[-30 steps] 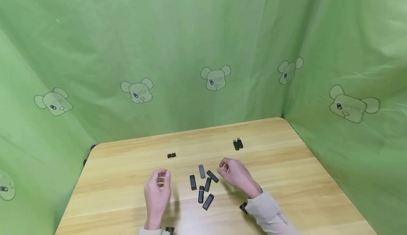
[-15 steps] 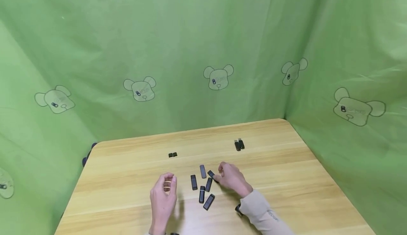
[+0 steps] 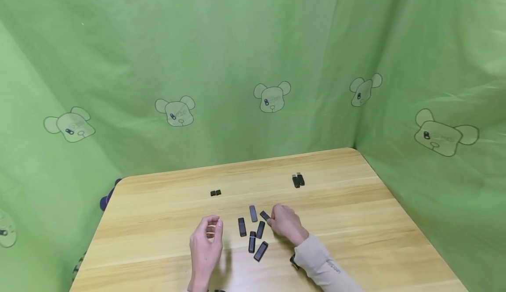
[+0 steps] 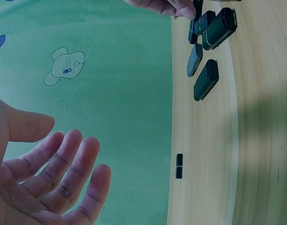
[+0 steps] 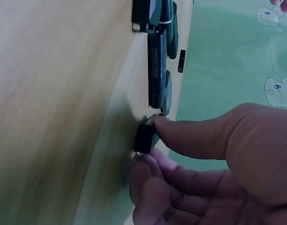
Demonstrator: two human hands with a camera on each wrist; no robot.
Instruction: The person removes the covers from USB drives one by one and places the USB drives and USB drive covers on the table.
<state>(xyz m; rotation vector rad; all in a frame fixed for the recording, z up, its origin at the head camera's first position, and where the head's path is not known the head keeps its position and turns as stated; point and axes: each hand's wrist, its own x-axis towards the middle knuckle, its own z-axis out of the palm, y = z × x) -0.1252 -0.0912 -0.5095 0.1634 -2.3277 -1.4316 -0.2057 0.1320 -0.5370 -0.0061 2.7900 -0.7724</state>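
Legible text: none. Outlined bear heads are repeating across the green curtain; each whole one in the head view is carrying a small dark capsule-shaped mark where one eye would sit, with faint lettering running beside it, too pale and small to read. The same bear-and-capsule print is showing in both wrist views, its letters equally unreadable there. On the right sleeve, a short line of darker lettering is running along the forearm, too blurred to make out.
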